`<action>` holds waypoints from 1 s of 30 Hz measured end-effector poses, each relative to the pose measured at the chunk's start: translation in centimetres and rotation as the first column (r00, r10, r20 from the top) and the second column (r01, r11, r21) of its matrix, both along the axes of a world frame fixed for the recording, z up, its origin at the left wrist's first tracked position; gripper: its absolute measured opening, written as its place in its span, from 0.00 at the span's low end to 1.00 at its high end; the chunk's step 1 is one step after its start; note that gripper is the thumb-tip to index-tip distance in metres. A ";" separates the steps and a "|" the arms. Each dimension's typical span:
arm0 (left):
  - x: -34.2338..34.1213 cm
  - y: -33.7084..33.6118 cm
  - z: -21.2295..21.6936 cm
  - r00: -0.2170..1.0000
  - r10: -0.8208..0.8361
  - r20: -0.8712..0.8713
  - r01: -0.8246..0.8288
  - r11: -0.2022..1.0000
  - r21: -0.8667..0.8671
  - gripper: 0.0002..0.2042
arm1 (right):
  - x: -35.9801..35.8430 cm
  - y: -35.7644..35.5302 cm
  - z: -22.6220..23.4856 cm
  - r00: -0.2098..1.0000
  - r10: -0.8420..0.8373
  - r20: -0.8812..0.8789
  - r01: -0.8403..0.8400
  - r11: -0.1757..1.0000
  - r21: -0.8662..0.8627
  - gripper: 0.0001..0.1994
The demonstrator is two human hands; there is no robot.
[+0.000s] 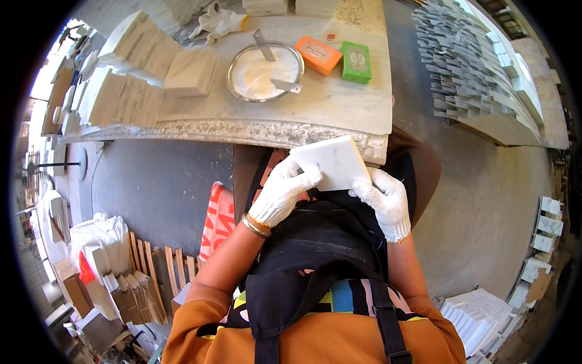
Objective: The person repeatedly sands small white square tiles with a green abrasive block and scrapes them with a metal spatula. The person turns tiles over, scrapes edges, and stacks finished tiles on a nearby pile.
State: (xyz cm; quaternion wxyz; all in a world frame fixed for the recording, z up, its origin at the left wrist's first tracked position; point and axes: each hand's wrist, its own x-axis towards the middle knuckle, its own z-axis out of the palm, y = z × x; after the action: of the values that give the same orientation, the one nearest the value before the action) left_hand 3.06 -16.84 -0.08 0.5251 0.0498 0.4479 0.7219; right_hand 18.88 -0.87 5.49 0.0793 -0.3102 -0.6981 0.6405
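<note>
A white stone tile is held up tilted between my two hands, just in front of the table's near edge and above my lap. My left hand, in a white knit glove, grips its left side near the lower corner. Also gloved, my right hand closes on the lower right corner. Fingers behind the tile are partly hidden. Beyond the tile on the table stands a round metal bowl of white powder or paste. Two flat metal scrapers rest in it.
An orange box and a green box lie right of the bowl. Stacked tiles fill the table's left, beside a loose white glove. More stone pieces stand at far right. Wooden slats are low left.
</note>
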 end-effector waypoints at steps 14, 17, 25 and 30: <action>-3.3 -4.2 1.4 0.985 0.172 -0.010 -0.172 0.985 0.000 0.25 | -6.0 -1.5 0.1 0.995 0.104 0.004 -0.099 0.955 -0.280 0.17; -4.5 -6.0 2.2 0.969 0.246 -0.010 -0.246 0.969 -0.015 0.26 | -8.5 -2.2 -0.1 0.980 0.197 0.007 -0.186 0.935 -0.303 0.17; -6.5 -9.9 3.1 0.889 0.453 0.072 -0.457 0.886 0.071 0.27 | -13.1 -5.2 -1.0 0.917 0.397 0.044 -0.351 0.853 -0.387 0.18; -7.9 -12.5 1.9 0.868 0.496 0.000 -0.495 0.867 -0.062 0.21 | -15.4 -6.5 -0.7 0.790 0.605 0.098 -0.514 0.742 -0.430 0.18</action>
State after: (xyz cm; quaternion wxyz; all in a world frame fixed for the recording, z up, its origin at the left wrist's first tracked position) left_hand -4.81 -29.32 1.85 0.3271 -0.0882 0.4627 0.8192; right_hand 3.46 -7.41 4.82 -0.2616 -0.1664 -0.6250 0.7165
